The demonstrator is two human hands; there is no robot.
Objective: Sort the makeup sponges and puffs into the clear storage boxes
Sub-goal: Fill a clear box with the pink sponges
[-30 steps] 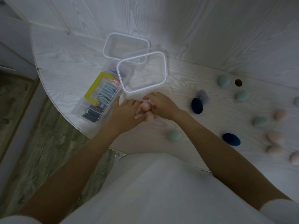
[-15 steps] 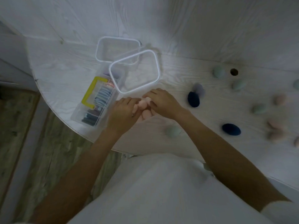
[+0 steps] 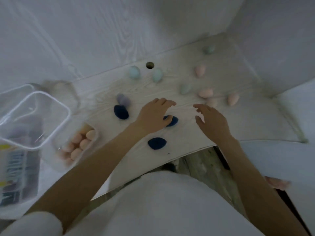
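1. Fingers of the left hand [image 3: 154, 114] are spread and loosely bent over a dark blue sponge [image 3: 171, 120], which shows under the palm; whether the thumb touches it I cannot tell, and no grip has formed.
2. Right hand [image 3: 211, 120] hovers empty just beside it, fingers wide and slightly curled, aimed at the pink sponges [image 3: 206, 92] beyond, probably so that each hand gathers its own colour.
3. Two more dark blue sponges [image 3: 121, 112] lie loose on the white table [image 3: 247, 123], one towards the boxes and one near the table's front edge; a lilac sponge [image 3: 123, 99] touches the first.
4. Pale green sponges [image 3: 156, 74] sit farther back, near a round hole [image 3: 150, 65].
5. At the left, a clear box [image 3: 56, 160] already holds pink sponges, so one colour seems to go per box; a white-rimmed lid [image 3: 67, 123] leans beside it.
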